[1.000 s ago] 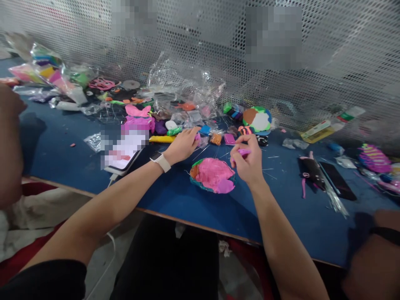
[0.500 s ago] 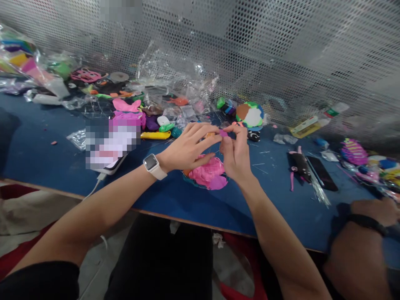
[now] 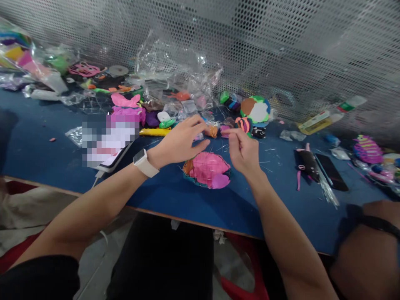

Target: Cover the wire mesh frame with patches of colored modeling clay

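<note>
A fish-like piece of pink clay (image 3: 206, 166) with wire strands over it lies on the table in front of me, with brown at its left end and a purple lobe at lower right. My left hand (image 3: 184, 141) hovers above and left of it, thumb apart from the fingers, fingertips near an orange-brown lump of clay (image 3: 213, 131). To the right, my right hand (image 3: 244, 150) has its fingers curled and its index fingertip at a purple lump of clay (image 3: 224, 131). Whether a small bit is pinched there is hard to see.
A phone (image 3: 111, 143) on a cable lies at left, near a yellow cutter (image 3: 155, 132). Plastic bags and clay figures line the mesh wall (image 3: 281, 50). At right are a black figure (image 3: 308, 164), a dark phone-like slab (image 3: 331, 171) and another person's arm (image 3: 368, 250).
My hands have moved apart. The left went back to the left and its fingers opened; the right shifted slightly right. The pink clay piece stays put, now less covered.
</note>
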`<state>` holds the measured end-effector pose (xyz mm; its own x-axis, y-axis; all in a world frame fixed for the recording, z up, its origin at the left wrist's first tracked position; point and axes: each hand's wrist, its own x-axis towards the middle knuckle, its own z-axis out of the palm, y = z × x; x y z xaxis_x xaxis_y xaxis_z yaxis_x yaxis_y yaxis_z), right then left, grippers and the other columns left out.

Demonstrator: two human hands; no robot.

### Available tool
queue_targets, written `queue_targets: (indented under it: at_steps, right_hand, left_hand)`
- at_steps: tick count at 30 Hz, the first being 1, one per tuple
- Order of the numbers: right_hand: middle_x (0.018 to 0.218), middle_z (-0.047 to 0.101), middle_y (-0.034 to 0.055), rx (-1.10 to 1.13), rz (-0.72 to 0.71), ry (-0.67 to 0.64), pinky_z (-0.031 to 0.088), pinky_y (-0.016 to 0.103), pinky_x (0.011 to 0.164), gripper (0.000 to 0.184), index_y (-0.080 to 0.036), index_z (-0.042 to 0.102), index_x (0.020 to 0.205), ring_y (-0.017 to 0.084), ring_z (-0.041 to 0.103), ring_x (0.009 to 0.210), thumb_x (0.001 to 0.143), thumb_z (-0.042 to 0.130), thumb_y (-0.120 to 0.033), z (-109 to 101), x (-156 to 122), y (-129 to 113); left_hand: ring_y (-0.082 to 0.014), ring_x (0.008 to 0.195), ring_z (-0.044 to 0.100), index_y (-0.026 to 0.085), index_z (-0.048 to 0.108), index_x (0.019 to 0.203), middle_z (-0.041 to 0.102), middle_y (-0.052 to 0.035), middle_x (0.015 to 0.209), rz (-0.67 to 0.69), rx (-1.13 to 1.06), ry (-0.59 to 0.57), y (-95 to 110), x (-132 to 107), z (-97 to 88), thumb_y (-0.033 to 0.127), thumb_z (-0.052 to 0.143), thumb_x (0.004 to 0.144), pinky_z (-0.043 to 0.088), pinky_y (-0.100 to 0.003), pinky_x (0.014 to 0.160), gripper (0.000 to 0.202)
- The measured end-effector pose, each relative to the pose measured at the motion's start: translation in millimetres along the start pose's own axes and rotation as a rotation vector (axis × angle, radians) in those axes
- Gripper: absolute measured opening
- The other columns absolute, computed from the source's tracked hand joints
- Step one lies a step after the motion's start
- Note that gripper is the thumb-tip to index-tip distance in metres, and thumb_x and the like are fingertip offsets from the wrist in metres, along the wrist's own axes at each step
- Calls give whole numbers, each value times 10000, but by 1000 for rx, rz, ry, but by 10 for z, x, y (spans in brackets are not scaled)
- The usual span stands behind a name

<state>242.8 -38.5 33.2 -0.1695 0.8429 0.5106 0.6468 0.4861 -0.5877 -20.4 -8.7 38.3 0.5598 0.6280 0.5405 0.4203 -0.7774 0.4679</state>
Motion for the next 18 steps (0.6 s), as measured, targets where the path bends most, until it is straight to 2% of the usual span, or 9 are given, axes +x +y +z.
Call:
queue_targets:
  at_steps: [2,3,6,8,10,14,18]
  right_hand:
    - [640,618,3,-51,16,-116,405,379,618,688,-254,828,940,172,510,556,1129,469,-810,-107,15,24]
    - [634,626,4,-73,31,-212,379,372,617,686,-244,824,887,166,510,565,1101,530,-825,-163,27,41]
    - [688,736,7,-76,96,-498,396,353,624,538,-252,883,975,177,594,605,996,759,-776,-308,65,127]
    - [837,844,36,-10,114,-619,468,357,662,463,-268,907,1023,209,696,701,961,824,-719,-376,86,200]
    - [947,886,53,55,130,-708,512,365,685,423,-277,918,1009,227,741,768,947,840,-688,-421,104,261]
    - [884,871,44,129,155,-768,513,359,657,341,-276,926,980,207,726,725,887,912,-604,-452,122,286]
    - [916,890,37,124,44,-637,556,372,719,163,-266,916,954,223,777,794,905,876,-416,-418,93,185]
  left_hand:
    - [-285,1064,738,183,784,1135,756,-131,1171,-117,-25,-118,-34,-14,-7,484,679,1084,574,-457,1046,322]
    - [-272,994,739,183,794,1089,769,-115,1096,-156,-48,-196,-49,-20,-17,550,686,1078,577,-438,1002,383]
    - [-265,932,757,188,816,1068,817,-101,1034,-225,-127,-371,-68,-29,-47,674,663,1066,561,-389,897,510]
    - [-270,954,777,188,821,1113,842,-113,1087,-256,-160,-414,-69,-29,-48,703,651,1058,549,-370,853,546]
    - [-269,947,780,198,823,1115,847,-114,1088,-264,-180,-427,-80,-34,-20,718,666,1036,547,-363,833,549]
    - [-256,860,736,237,799,972,792,-69,915,-260,-209,-443,-141,-52,73,727,745,959,549,-364,825,493]
    - [-251,845,689,243,769,918,743,-49,854,-253,-259,-576,-168,-28,49,679,770,936,509,-351,805,437]
